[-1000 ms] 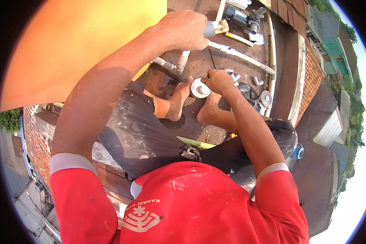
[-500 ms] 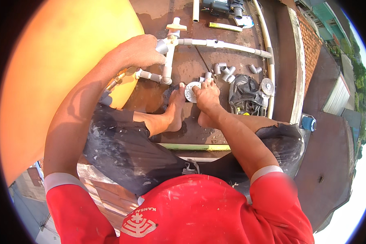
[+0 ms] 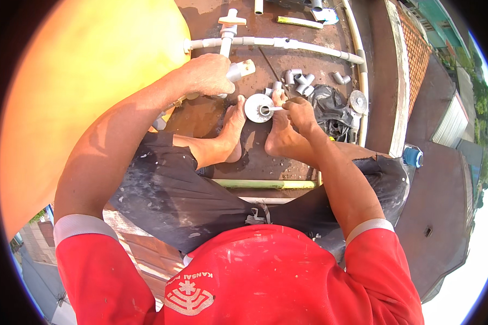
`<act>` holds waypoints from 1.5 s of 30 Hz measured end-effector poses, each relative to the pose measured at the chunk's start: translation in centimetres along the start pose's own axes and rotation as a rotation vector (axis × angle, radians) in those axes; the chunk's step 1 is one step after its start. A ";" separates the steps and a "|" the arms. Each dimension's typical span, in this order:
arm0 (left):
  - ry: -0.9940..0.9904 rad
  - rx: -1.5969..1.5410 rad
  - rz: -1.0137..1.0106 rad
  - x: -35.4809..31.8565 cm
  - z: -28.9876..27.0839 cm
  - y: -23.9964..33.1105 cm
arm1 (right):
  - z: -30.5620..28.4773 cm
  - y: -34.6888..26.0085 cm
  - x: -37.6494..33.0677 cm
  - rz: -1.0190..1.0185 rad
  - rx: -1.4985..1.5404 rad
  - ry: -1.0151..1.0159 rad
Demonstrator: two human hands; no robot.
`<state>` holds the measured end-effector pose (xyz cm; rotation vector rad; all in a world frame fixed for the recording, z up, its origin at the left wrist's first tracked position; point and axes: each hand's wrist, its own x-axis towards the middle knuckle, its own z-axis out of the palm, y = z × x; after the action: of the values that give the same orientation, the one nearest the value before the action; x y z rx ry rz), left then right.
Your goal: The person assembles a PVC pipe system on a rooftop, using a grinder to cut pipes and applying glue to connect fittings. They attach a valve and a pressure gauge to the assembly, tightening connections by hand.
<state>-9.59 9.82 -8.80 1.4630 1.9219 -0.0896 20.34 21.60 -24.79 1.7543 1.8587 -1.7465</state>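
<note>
My left hand (image 3: pixel 209 74) is closed round a grey pipe fitting (image 3: pixel 235 72) with a pale cream end, beside the white pipework. In my right hand (image 3: pixel 300 112), a thin white stick (image 3: pixel 275 109) is pinched between the fingers. Its far end reaches the dark round opening in a round white-topped can (image 3: pixel 254 115), which stands between my bare feet; whether the tip is inside I cannot tell. The valve with a cream handle (image 3: pixel 232 20) rises beyond my left hand.
A big orange tank (image 3: pixel 92 81) fills the left side. Several grey elbow fittings (image 3: pixel 303 81) lie past my right foot, near a black plastic bag (image 3: pixel 331 111) and a grey disc (image 3: pixel 358 102). Long white pipes (image 3: pixel 298 47) run across the floor. A low wall (image 3: pixel 394 81) borders the right.
My left hand has moved slightly right with the grey fitting, baring its cream end. My right hand has lifted off the can's top and drawn right, now with the white stick.
</note>
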 end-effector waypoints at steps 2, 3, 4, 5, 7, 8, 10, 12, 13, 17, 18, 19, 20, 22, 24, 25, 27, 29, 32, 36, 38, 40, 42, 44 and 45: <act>0.007 -0.030 0.012 0.8 0.0 0.7 | -1.6 2.2 1.2 -0.135 -0.046 -0.018; 0.013 -0.026 0.043 1.1 0.5 0.6 | -2.1 3.0 1.4 0.007 0.130 -0.020; 0.020 -0.020 0.041 0.8 1.3 -0.6 | -1.2 1.3 0.3 0.143 0.305 -0.030; 0.028 -0.014 0.061 0.7 1.6 -0.8 | -1.3 0.9 -0.1 0.182 0.339 -0.029; -0.004 0.001 0.051 1.0 1.7 -0.4 | -1.7 0.8 -0.2 0.261 0.409 -0.021; -0.021 0.010 0.051 1.2 1.6 -0.1 | -2.8 1.0 0.3 0.256 0.484 -0.103; -0.064 -0.001 0.067 2.0 1.1 0.4 | -3.7 0.4 0.9 0.113 0.651 -0.137; -0.097 -0.039 0.052 1.9 1.1 0.4 | -3.5 -2.8 0.0 -0.045 0.721 -0.179; -0.102 -0.069 0.035 1.6 0.8 0.3 | -3.6 -5.3 -0.9 -0.123 0.721 -0.213; -0.118 -0.182 0.005 0.8 -0.5 1.1 | -4.7 -10.8 -3.6 -0.396 0.516 -0.161; -0.125 -0.181 -0.002 0.7 -0.5 1.1 | -4.8 -11.6 -4.4 -0.424 0.435 -0.122; -0.130 -0.182 -0.005 0.8 -0.6 1.3 | -5.0 -12.4 -5.3 -0.452 0.351 -0.078; -0.134 -0.182 -0.009 0.8 -0.6 1.4 | -5.0 -12.8 -5.8 -0.480 0.266 -0.036; -0.140 -0.143 -0.012 0.7 -1.0 2.0 | -4.9 -13.0 -6.1 -0.551 0.152 0.033; -0.133 -0.121 -0.004 0.4 -1.0 2.6 | -4.7 -13.0 -6.0 -0.604 0.100 0.114; -0.123 -0.120 0.006 0.2 -1.0 2.9 | -4.6 -13.1 -6.0 -0.623 0.103 0.162; -0.098 -0.086 0.033 0.4 -0.8 2.7 | -4.9 -13.2 -6.0 -0.613 0.133 0.157; -0.065 -0.018 0.057 0.5 -0.5 2.1 | -5.6 -14.3 -7.2 -0.561 0.189 0.043; -0.105 -0.016 0.055 0.5 -0.7 2.1 | -5.4 -14.4 -7.0 -0.662 0.003 0.099; 0.048 0.121 0.112 -0.4 -1.1 3.9 | -5.6 -13.9 -5.8 -0.706 -0.059 0.216; 0.038 0.206 0.092 -1.1 -1.6 4.8 | -5.7 -14.4 -6.0 -0.666 -0.070 0.207; 0.096 0.230 0.148 -1.3 -1.6 4.6 | -5.9 -14.8 -6.1 -0.638 -0.082 0.204; 0.125 0.237 0.163 -1.2 -1.7 4.6 | -6.1 -14.8 -6.5 -0.624 -0.096 0.204; 0.125 0.223 0.132 -1.0 -1.7 4.4 | -6.0 -15.0 -7.2 -0.698 -0.028 0.223; 0.134 0.119 0.111 -0.8 -1.6 4.1 | -5.8 -15.0 -7.7 -0.736 0.006 0.231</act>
<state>-6.72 11.29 -5.72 1.6900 1.9656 -0.0575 16.04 24.86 -7.75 1.4051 2.8654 -1.7666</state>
